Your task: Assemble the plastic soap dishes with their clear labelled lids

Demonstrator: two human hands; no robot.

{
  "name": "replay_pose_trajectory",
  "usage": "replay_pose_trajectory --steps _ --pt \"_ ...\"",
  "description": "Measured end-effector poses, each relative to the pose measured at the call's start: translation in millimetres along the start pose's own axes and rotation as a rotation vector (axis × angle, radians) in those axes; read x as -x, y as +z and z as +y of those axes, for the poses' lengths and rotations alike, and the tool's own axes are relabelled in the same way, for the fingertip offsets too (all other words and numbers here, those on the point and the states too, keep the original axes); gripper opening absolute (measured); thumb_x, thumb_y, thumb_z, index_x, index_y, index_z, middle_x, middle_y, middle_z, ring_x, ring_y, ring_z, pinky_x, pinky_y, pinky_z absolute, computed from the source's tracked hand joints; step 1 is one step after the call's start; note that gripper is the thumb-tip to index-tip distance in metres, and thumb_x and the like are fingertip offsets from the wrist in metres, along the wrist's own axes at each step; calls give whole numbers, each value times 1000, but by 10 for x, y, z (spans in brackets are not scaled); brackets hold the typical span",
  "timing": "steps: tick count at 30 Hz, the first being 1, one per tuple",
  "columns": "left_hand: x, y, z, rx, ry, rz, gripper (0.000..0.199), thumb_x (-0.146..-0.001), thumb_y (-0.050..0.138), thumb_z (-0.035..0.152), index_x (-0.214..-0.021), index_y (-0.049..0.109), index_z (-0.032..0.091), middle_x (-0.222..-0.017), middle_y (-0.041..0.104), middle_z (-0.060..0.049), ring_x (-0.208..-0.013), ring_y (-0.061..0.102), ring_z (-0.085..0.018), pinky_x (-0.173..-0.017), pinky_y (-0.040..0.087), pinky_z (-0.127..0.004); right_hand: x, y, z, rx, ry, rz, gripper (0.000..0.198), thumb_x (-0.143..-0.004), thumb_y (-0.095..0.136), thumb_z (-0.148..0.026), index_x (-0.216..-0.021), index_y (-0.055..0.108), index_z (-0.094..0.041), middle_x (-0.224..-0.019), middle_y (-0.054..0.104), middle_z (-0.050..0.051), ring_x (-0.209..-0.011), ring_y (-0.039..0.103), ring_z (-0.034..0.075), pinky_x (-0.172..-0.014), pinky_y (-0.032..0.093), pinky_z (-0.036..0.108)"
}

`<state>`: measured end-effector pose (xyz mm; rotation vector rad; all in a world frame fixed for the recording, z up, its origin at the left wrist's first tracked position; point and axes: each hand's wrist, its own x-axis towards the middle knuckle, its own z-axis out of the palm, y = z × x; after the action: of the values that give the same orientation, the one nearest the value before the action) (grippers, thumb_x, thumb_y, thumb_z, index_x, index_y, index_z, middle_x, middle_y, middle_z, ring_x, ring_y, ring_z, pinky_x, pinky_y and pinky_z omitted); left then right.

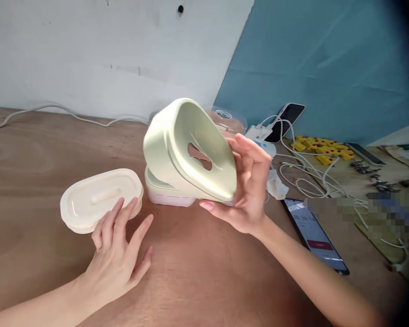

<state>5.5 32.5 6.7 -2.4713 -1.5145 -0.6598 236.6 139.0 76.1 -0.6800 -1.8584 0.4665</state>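
My right hand [247,190] grips a pale green tissue-box cover [160,141] by its right end, thumb below and fingers behind. The cover is lifted off the table and tilted, its hollow inside and the oval slot facing me. At the left, my left hand [117,245] has its fingers spread, the fingertips at the near edge of a cream oval lid [100,197] that lies on the table. Behind and under the raised cover stands another pale green piece with a pinkish-white base [170,195], partly hidden.
A phone with a timer [315,236] lies right of my right arm. White cables [313,168], a second phone [286,120] and yellow blocks [323,147] are farther right. A clear container [230,120] stands behind the cover, near the wall.
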Motion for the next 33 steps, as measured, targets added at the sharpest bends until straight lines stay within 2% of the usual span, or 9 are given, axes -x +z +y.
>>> replay_pose_trajectory --steps 2,5,8,14,20,24,26,29,33 --pt "11 17 7 -92 -22 -30 63 -78 57 20 -136 33 16 -149 19 -25 -131 27 -50 -92 29 -62 86 -27 -11 42 21 27 76 -68 71 -52 -130 27 -40 -135 33 5 -124 40 34 -101 39 54" --pt "67 50 7 -186 -19 -37 63 -80 54 18 -140 33 19 -142 35 -24 -121 43 -44 -83 35 -54 219 -71 -31 118 82 46 75 -66 69 -56 -127 29 -42 -136 34 4 -124 38 38 -101 38 57" --pt "139 66 3 -267 6 -47 65 -81 48 8 -143 32 22 -131 51 -19 -108 54 -36 -73 37 -44 327 -94 -68 158 109 63 76 -61 69 -59 -125 30 -46 -135 35 2 -126 34 42 -102 36 60" --pt "132 14 17 -249 61 23 75 -81 36 -2 -149 17 23 -109 67 -11 -77 60 -24 -58 28 -34 494 -96 -135 148 118 65 79 -60 69 -55 -127 28 -49 -135 34 2 -130 27 44 -99 35 65" --pt "149 -56 26 -262 176 136 69 -78 41 -6 -140 39 23 -103 69 -5 -77 59 -19 -58 26 -33 595 -95 -179 128 73 87 77 -63 69 -50 -130 31 -46 -132 36 4 -126 32 43 -96 38 65" --pt "227 -92 75 -145 232 169 57 -84 42 -2 -133 48 25 -101 71 -1 -82 62 -20 -63 36 -33 659 -77 -241 56 83 86 72 -69 68 -48 -132 34 -41 -133 35 6 -125 34 39 -97 38 62" --pt "262 -109 129 -24 336 163 46 -87 45 1 -123 57 27 -98 73 4 -79 63 -16 -62 39 -31 733 -55 -279 12 116 75 71 -71 68 -47 -133 35 -36 -133 35 8 -125 35 37 -99 37 60" --pt "279 -116 219 199 535 122 32 -87 53 5 -110 65 25 -103 72 10 -77 63 -10 -57 43 -27 912 2 -344 -24 207 43 73 -70 69 -45 -133 35 -31 -131 37 11 -127 33 36 -102 36 57" --pt "201 -85 291 348 554 95 27 -90 51 7 -107 65 23 -110 69 12 -82 63 -8 -56 47 -22 1172 112 -470 -36 381 -39 76 -68 72 -40 -132 34 -27 -131 36 13 -128 33 35 -101 39 53"
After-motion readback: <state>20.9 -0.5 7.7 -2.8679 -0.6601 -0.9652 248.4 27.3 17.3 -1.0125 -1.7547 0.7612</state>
